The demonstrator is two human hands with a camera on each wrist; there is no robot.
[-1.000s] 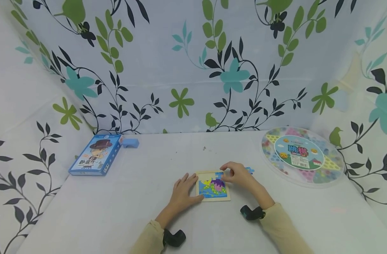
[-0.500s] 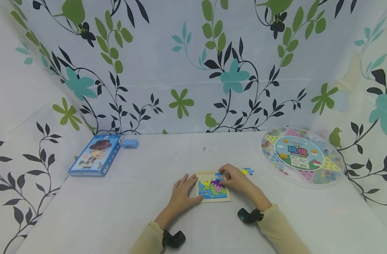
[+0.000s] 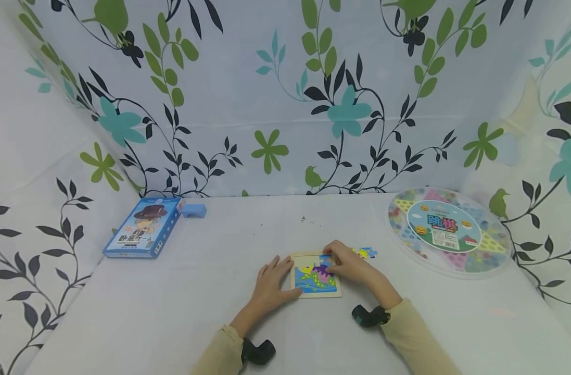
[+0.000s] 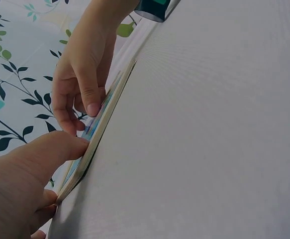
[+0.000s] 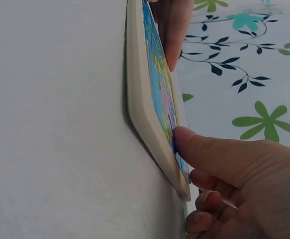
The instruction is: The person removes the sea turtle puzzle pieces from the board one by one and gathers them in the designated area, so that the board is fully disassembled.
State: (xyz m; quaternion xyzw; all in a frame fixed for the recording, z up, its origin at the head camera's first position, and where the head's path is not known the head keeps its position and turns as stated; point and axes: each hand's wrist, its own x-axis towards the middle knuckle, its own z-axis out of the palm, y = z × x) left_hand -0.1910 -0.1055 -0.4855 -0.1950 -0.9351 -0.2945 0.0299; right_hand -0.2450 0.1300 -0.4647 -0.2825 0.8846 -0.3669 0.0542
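Note:
A small jigsaw puzzle (image 3: 308, 284) in a pale wooden frame lies on the white table, showing a blue, yellow, green and purple picture. My left hand (image 3: 272, 285) rests at its left side, fingers spread along the left edge; the thumb (image 4: 75, 147) touches the near rim. At the far right corner, my right hand (image 3: 351, 263) has its thumb (image 5: 199, 149) on the picture and its other fingers curled by the frame's edge. It pinches a blue puzzle piece (image 5: 184, 168), mostly hidden by the fingers. Beyond that hand lie loose blue-and-yellow pieces (image 3: 367, 252), partly covered.
A blue card game box (image 3: 142, 229) lies at the far left, beside a small blue block (image 3: 193, 210). At the far right is a round clear board-game case (image 3: 446, 229) with a colourful label. Floral cloth (image 3: 285, 104) hangs behind the table.
My right hand has moved slightly left and nearer over the puzzle's far right corner, uncovering more of the loose pieces. My left hand stays at the frame.

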